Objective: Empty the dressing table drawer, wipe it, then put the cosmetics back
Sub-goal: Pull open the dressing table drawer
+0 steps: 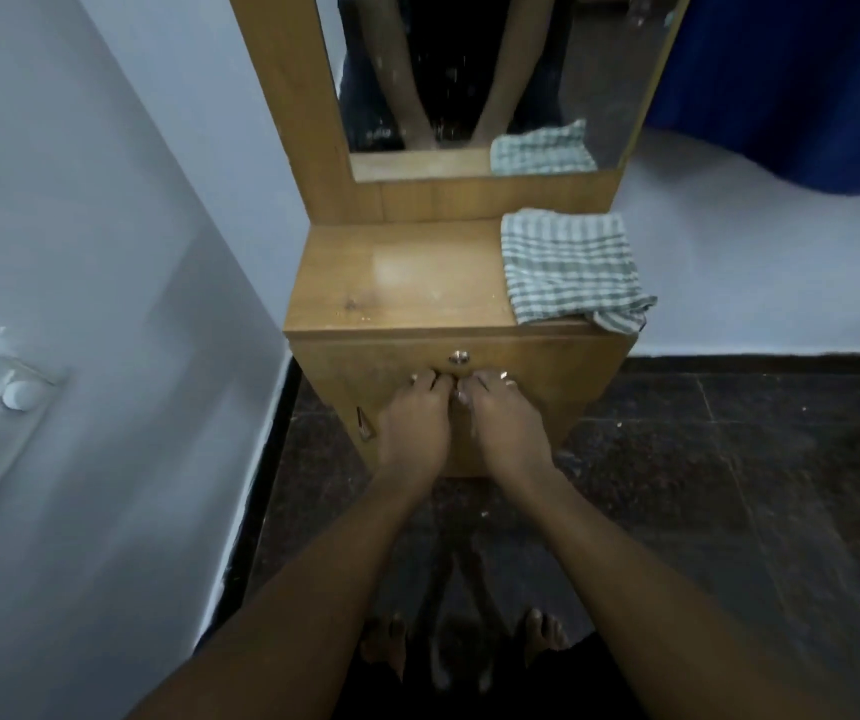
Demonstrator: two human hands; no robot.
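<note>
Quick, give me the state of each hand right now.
Left hand: fingers bent against the drawer front, below the knob; grip cannot be told.
Right hand: likewise, close beside it; grip cannot be told.

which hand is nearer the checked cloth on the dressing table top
Right. The right hand is on the drawer front, below and left of the checked cloth; the left hand is beside it, further left and so farther away.

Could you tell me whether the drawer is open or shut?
Shut: the drawer front lies flush under the tabletop; no inside shows.
</note>
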